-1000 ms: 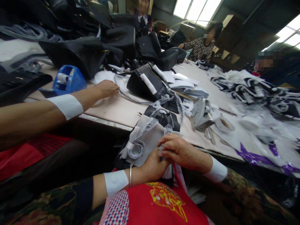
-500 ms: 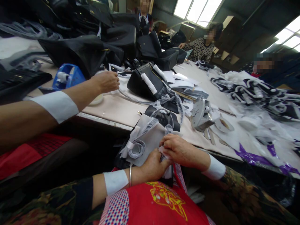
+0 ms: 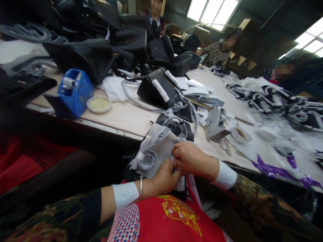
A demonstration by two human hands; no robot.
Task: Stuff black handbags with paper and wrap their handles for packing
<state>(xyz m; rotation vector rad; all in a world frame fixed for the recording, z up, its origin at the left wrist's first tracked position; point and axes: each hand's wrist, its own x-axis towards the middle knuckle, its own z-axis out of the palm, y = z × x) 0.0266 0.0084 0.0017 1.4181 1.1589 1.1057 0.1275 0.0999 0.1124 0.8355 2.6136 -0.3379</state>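
Note:
A black handbag [image 3: 131, 173] leans between my lap and the table edge, its front covered by a grey sheet [image 3: 165, 148]. Plastic film wraps its handle [image 3: 185, 126]. On the sheet rests a coiled, wrapped strap [image 3: 147, 160] with a white paper band around it. My left hand [image 3: 165, 178] and my right hand [image 3: 189, 158] meet at the bag's right side, fingers pinched together. Between them shows a bit of wrapped strap and white paper, mostly hidden by the fingers, so I cannot make out exactly what each one grips.
On the table stand a blue tape dispenser [image 3: 75, 92], a round shallow dish [image 3: 99, 105], a grey tape dispenser [image 3: 217, 124] and a tape roll [image 3: 241, 133]. Another black bag [image 3: 151, 89] lies beyond. Black bags [image 3: 80, 55] pile up behind; wrapped straps [image 3: 275, 97] heap at right.
The co-worker's arm at left has gone from view, uncovering the blue dispenser, dish and white paper. My right hand has shifted slightly left and up, staying close to my left hand.

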